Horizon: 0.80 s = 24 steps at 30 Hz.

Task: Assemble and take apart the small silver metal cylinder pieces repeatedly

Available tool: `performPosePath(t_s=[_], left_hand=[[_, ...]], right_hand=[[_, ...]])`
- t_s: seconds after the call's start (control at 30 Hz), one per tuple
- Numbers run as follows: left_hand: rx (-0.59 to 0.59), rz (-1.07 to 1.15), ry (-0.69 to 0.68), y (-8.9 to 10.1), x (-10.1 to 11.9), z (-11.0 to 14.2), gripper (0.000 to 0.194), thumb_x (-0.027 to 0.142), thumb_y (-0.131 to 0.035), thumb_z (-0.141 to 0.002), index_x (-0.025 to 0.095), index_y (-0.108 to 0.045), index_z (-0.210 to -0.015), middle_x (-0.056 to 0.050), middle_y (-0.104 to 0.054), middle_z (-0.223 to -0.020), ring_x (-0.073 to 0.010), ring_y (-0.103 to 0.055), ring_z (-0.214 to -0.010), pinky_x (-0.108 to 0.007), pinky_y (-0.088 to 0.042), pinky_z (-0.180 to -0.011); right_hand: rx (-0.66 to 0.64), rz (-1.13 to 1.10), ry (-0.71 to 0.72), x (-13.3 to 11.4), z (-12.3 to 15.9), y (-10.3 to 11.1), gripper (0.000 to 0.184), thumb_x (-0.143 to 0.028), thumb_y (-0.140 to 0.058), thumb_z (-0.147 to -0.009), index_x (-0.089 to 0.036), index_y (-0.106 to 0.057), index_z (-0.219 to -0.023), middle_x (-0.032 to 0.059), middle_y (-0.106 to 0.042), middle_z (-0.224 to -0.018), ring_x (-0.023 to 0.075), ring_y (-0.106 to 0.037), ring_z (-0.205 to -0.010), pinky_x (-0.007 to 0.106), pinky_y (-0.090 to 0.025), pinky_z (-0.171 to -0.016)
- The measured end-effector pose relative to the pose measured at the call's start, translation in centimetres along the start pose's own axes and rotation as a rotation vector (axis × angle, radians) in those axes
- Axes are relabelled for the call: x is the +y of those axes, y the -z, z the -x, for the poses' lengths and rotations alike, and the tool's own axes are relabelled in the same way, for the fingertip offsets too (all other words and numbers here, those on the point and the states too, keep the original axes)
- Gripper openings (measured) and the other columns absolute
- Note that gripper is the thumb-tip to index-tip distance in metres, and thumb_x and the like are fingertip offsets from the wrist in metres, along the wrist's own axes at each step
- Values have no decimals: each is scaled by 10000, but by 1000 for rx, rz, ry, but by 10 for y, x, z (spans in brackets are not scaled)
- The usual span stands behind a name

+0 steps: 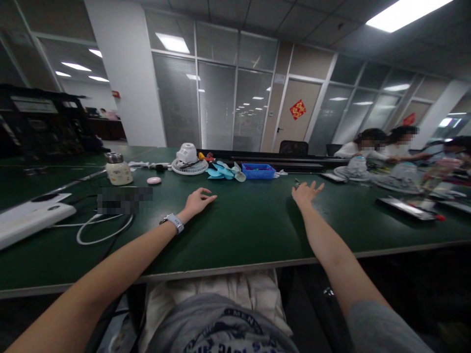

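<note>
My left hand (197, 201), with a watch (172, 223) on its wrist, hovers over or rests on the green table, fingers slightly curled and apart, holding nothing. To the right, my right hand (305, 194) has its fingers spread and appears empty. A tiny dark item (296, 182) shows by its fingertips; I cannot tell whether they touch. Beyond the hands are a white fan body with its grille (189, 164), light blue fan blades (222, 170) and a blue plastic basket (258, 171) with small things inside.
At left stand a cream bottle (118, 170), a pink round object (154, 180), a looped white cable (105, 240) and a long white case (37, 223). Co-workers (371, 142) sit at right among fan parts (355, 169) and a flat tray (408, 208). The table's edge (228, 270) is near my body.
</note>
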<state>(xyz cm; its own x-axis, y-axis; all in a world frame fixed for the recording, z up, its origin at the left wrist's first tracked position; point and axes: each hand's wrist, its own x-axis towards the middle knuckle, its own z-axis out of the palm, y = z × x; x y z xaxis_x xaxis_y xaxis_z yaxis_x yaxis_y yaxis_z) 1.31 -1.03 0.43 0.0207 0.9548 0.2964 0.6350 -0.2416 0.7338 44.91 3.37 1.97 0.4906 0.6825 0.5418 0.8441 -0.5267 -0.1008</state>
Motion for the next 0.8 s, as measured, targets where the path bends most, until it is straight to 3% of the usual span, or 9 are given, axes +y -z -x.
performPosePath(t_s=[0.07, 0.17, 0.3, 0.4, 0.6, 0.7, 0.8], left_hand=[[66, 14, 59, 0, 3, -1, 363, 525, -566, -836, 214, -605, -1020, -80, -753, -971, -232, -690, -944, -328, -487, -810], [155, 11, 130, -1, 6, -2, 279, 446, -489, -901, 202, -590, -993, -84, -754, -949, -223, -685, -939, -323, -474, -815], [203, -1, 160, -2, 5, -4, 211, 388, -509, -893, 204, -579, -970, -82, -750, -946, -221, -674, -956, -314, -468, -820], [222, -17, 170, -2, 0, -6, 194, 372, -515, -886, 207, -577, -966, -83, -740, -953, -224, -669, -956, -318, -467, -829], [215, -39, 165, -4, -5, -8, 195, 359, -514, -878, 203, -573, -980, -92, -720, -994, -219, -665, -954, -311, -463, -828], [203, -35, 166, -4, -4, -7, 198, 354, -517, -874, 201, -572, -988, -91, -717, -1010, -219, -661, -958, -310, -458, -831], [195, -19, 179, -2, -1, -6, 203, 356, -513, -877, 204, -576, -995, -84, -719, -995, -213, -664, -924, -306, -461, -812]], right_hand=[[103, -47, 69, -11, 6, 11, 556, -381, -563, -838, 24, -558, -1219, 261, -597, -1217, 338, -217, -1405, 565, 55, -1120], [198, -228, 321, -47, 31, 33, 475, -367, -502, -888, -68, -563, -1253, 198, -586, -1283, 316, -265, -1390, 574, -24, -1113], [25, -539, 780, -118, 94, 56, 389, -447, -458, -938, -211, -653, -1179, 93, -654, -1225, 268, -459, -1266, 519, -140, -1106], [-98, -653, 1024, -163, 138, 60, 413, -532, -499, -914, -265, -666, -1182, 59, -662, -1222, 253, -484, -1248, 480, -205, -1089], [-227, -680, 1031, -204, 169, 59, 342, -523, -536, -904, -303, -725, -1086, 47, -683, -1176, 254, -515, -1178, 444, -310, -991], [-220, -687, 1040, -203, 168, 63, 279, -466, -536, -922, -308, -748, -1010, 34, -707, -1102, 242, -545, -1114, 428, -320, -955], [-137, -655, 1056, -182, 149, 69, 242, -398, -534, -935, -294, -749, -975, 25, -715, -1072, 235, -546, -1103, 423, -283, -976]])
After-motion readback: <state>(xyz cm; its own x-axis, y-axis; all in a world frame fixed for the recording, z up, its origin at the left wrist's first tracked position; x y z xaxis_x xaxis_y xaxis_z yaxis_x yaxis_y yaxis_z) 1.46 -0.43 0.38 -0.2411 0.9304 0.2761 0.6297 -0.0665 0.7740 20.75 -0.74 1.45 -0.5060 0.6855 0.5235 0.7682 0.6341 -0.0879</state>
